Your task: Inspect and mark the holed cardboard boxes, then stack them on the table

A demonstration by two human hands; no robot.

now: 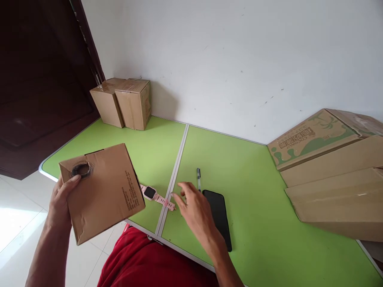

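— Watch (157, 197) position, long axis?
— Flat on counter (254, 223), just right of box (104, 187); strap axis diagonal, far-left to near-right, free end pointing at right grip (191, 203).
— Grips?
— Right: open, fingers spread, holding nothing. Left grip (61, 199): closed on box, tilted.

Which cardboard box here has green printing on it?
The large box at the right end of the table, with the green coconut design. The held box in the left hand and the two small boxes by the wall show no green.
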